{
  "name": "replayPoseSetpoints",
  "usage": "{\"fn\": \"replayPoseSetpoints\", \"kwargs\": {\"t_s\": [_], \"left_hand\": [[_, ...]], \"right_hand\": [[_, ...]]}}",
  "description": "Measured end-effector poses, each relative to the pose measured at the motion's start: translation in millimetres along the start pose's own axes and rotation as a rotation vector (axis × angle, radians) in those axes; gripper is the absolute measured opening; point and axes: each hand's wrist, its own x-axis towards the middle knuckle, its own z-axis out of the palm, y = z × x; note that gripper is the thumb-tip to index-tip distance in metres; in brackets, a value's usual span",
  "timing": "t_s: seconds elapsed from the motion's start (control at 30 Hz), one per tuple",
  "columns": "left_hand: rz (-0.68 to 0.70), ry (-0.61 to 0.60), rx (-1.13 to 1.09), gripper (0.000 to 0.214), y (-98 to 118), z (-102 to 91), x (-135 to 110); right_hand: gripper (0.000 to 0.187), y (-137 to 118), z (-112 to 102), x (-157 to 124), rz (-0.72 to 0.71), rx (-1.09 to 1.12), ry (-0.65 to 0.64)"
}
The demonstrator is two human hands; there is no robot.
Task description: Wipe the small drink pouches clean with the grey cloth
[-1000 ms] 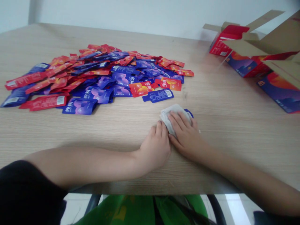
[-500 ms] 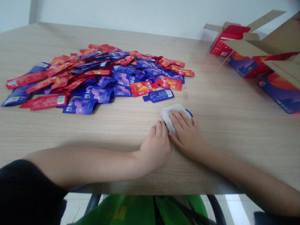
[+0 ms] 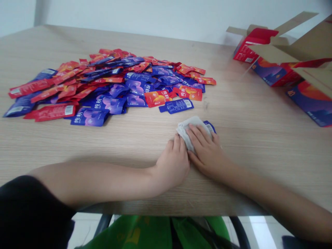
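Observation:
A folded white cloth [image 3: 190, 123] lies over a blue sachet [image 3: 209, 126] on the table in front of me. Only the sachet's upper right end, with a barcode, shows past the cloth. My right hand [image 3: 206, 147] holds the cloth from above, its fingers laid along it and pressing down. At the cloth's lower left edge, my left hand [image 3: 175, 160] has its fingers closed and bent down, pinning the sachet's near end, which they mostly hide. Just beyond the hands, another blue sachet [image 3: 181, 105] lies with its printed back up.
A wide heap of red and blue sachets [image 3: 114, 77] spreads over the table's far left and middle. At the right stand open cartons, a red one [image 3: 246, 46] at the back and blue-and-red ones [image 3: 311, 103] nearer. The table's front edge [image 3: 124, 209] runs below my forearms.
The cloth under my right hand has shifted slightly to the left, and more of the blue sachet's barcode end shows. My left hand stays nearly in place.

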Motion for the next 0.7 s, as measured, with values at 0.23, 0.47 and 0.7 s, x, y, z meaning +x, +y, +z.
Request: {"fn": "replayPoseSetpoints", "kwargs": {"t_s": [0.23, 0.47, 0.7], "left_hand": [[-0.015, 0.031, 0.028, 0.059, 1.0, 3.7, 0.0], [-0.063, 0.024, 0.055, 0.06, 4.3, 5.3, -0.5], [-0.079, -0.028, 0.051, 0.061, 2.8, 1.8, -0.3]], "right_hand": [[0.064, 33.1, 1.8, -2.2, 0.177, -0.051, -0.014], [0.071, 17.3, 10.2, 0.4, 0.157, -0.07, 0.016], [0.06, 12.4, 0.5, 10.6, 0.108, 0.042, 0.044]]}}
